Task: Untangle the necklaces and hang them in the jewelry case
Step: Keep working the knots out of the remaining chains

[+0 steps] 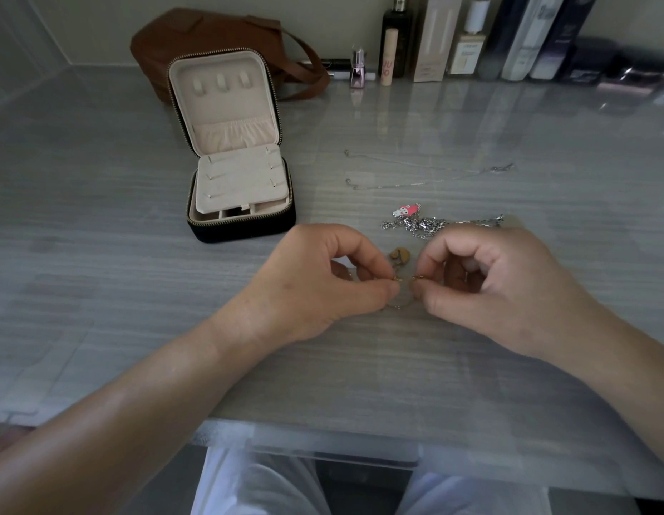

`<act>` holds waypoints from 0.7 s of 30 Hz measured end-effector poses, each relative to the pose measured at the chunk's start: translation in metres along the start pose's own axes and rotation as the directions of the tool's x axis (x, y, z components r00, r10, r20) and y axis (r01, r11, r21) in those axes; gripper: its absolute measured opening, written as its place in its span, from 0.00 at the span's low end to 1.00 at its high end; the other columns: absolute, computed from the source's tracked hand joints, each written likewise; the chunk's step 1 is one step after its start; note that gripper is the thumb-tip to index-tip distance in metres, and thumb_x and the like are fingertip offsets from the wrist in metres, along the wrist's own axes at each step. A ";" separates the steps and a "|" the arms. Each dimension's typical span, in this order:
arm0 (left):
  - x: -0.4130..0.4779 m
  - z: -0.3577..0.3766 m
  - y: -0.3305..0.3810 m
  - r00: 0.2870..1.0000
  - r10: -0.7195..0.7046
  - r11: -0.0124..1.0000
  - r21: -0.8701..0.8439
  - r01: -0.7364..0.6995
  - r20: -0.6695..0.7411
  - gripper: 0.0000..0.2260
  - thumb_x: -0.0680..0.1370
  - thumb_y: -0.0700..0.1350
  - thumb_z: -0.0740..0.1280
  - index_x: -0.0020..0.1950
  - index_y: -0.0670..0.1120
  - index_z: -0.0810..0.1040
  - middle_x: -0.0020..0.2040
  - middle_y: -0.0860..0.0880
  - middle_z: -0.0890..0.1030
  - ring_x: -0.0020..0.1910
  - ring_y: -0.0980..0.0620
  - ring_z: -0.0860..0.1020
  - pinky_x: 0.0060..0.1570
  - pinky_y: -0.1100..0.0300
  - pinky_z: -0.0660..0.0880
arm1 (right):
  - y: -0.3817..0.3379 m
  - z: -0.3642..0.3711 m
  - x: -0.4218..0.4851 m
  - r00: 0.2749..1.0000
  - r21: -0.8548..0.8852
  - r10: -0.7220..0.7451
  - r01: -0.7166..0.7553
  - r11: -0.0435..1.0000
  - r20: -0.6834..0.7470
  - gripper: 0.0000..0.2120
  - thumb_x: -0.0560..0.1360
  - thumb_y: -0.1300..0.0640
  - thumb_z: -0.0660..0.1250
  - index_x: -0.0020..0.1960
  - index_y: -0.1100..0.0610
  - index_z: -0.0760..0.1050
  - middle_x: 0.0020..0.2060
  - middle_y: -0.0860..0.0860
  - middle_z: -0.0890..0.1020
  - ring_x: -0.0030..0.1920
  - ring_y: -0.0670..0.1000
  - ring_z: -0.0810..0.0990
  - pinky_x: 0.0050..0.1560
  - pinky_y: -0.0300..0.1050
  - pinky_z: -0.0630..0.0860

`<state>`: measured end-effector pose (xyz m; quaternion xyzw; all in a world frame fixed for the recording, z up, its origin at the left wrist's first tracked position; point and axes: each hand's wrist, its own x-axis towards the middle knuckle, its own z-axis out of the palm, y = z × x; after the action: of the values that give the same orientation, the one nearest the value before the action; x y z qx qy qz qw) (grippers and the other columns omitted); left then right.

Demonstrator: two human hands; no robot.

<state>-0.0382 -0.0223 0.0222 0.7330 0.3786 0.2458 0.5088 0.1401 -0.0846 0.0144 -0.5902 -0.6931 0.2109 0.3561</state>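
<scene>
At bench (137,328) centre, left hand (323,282) and right hand (490,288) each keep a pinch grip clamped on one end of the gold necklace (398,257), near the open jewelry case (237,180). Risk: pulling the ends apart could tighten kinks or snap the fine chain, and the silver tangle (427,223) just beyond could snag it.

- Hands: two, the left hand (323,282) and the right hand (508,288).
- Jewelry case (245,221): one, with three hooks (222,82) in its lid.
- Gold chain (398,279): one, with one brown pendant (399,256).
- Thin silver necklace (415,166): one.
- Silver chain tangle (430,224): one heap; the number of chains in it cannot be told.
- Pink charm (406,210): one.
- Brown bag (211,35): one.
</scene>
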 end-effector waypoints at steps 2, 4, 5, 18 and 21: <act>0.000 0.000 0.001 1.000 0.015 1.000 0.020 -0.014 -0.005 0.08 0.68 0.40 0.75 0.32 0.49 0.79 0.19 0.57 0.70 0.19 0.60 0.62 0.22 0.69 0.58 | 0.001 0.000 0.000 1.000 0.003 0.001 -0.001 1.000 -0.006 0.04 0.63 0.51 0.70 0.33 0.48 0.75 0.27 0.41 0.76 0.27 0.45 0.72 0.27 0.36 0.67; -0.001 0.000 0.002 1.000 0.029 0.999 0.040 -0.029 -0.002 0.08 0.69 0.40 0.74 0.33 0.49 0.79 0.19 0.58 0.70 0.19 0.60 0.62 0.22 0.70 0.58 | 0.001 0.000 0.000 1.000 0.017 0.001 -0.001 1.000 -0.011 0.04 0.63 0.52 0.70 0.33 0.48 0.75 0.27 0.40 0.76 0.27 0.45 0.71 0.28 0.34 0.66; -0.001 0.000 0.002 0.999 0.034 0.998 0.050 -0.034 0.002 0.07 0.69 0.40 0.74 0.33 0.49 0.79 0.18 0.58 0.70 0.19 0.61 0.61 0.22 0.70 0.58 | 0.000 0.000 0.000 1.000 0.022 0.000 0.000 1.000 -0.011 0.04 0.63 0.53 0.70 0.33 0.48 0.75 0.27 0.40 0.76 0.27 0.45 0.71 0.28 0.33 0.66; -0.003 0.004 0.002 0.999 0.040 0.975 0.217 -0.044 0.021 0.09 0.73 0.44 0.70 0.33 0.49 0.77 0.18 0.59 0.69 0.18 0.60 0.65 0.22 0.73 0.58 | 0.002 0.001 0.000 1.000 0.012 -0.002 0.002 1.000 -0.020 0.04 0.63 0.51 0.70 0.37 0.48 0.76 0.27 0.46 0.77 0.27 0.47 0.72 0.29 0.38 0.67; -0.002 0.004 0.002 0.998 0.057 0.968 0.242 -0.064 0.035 0.10 0.74 0.45 0.69 0.33 0.48 0.77 0.19 0.59 0.69 0.19 0.61 0.66 0.22 0.73 0.58 | 0.003 0.001 0.000 1.000 0.025 0.000 0.000 1.000 -0.028 0.04 0.63 0.51 0.70 0.33 0.48 0.75 0.26 0.45 0.76 0.27 0.46 0.71 0.29 0.37 0.67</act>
<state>-0.0360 -0.0267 0.0230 0.8044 0.3762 0.2027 0.4127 0.1412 -0.0841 0.0117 -0.5886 -0.6853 0.2113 0.3733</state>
